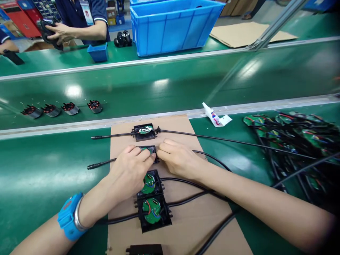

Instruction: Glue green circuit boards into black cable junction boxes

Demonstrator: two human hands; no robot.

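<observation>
My left hand [130, 170] is closed on a small black plastic housing [149, 148], its thumb and fingertips at the right end. Part of a green circuit board shows inside; the rest is covered by my fingers. My right hand [177, 157] pinches at the right edge of this housing, where its black cable [211, 156] enters; the exact grip is hidden. Beyond my hands lies another open housing [145, 136] with a board and a cable through it. Two more housings, an upper one [148, 182] and a lower one [154, 214], sit nearer me with wired green boards.
Cardboard [183, 219] lies under the housings. A pile of wired boards and cables [300, 141] is at right. Several copper-wound motor stators [70, 108] stand on the green belt [127, 92]. Beyond are a blue crate [172, 30] and a co-worker's hand [60, 32] holding a black part.
</observation>
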